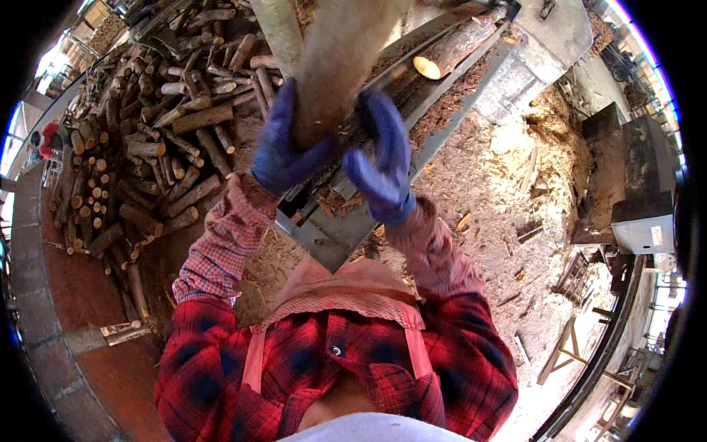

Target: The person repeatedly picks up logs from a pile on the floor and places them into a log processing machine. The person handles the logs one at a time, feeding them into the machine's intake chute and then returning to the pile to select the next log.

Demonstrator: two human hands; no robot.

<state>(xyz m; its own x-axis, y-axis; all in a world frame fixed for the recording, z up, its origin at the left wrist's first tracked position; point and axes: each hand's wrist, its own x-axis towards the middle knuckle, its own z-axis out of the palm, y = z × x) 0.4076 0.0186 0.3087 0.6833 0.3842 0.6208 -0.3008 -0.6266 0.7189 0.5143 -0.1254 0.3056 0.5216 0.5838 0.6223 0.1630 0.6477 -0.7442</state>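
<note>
A thick, pale brown log [331, 66], smeared by motion, comes down from the top middle with its near end between my gloved hands. My left hand [283, 147], in a blue glove, lies along its left side, fingers stretched up and thumb spread toward the near end. To the right, my right hand [383, 162] is open, palm turned toward the log, its fingertips blurred. I see a gap between the right palm and the log. Below both hands runs a metal trough [324, 236] strewn with bark bits. Farther up the trough lies another log [460, 48] with a pale cut end.
A large heap of cut logs [173, 140] fills the left side. Sawdust and wood scraps [508, 214] cover the ground at right. Dark metal boxes [626, 169] stand at the far right, near a small wooden frame [563, 350]. A brick edging [55, 331] curves along the left.
</note>
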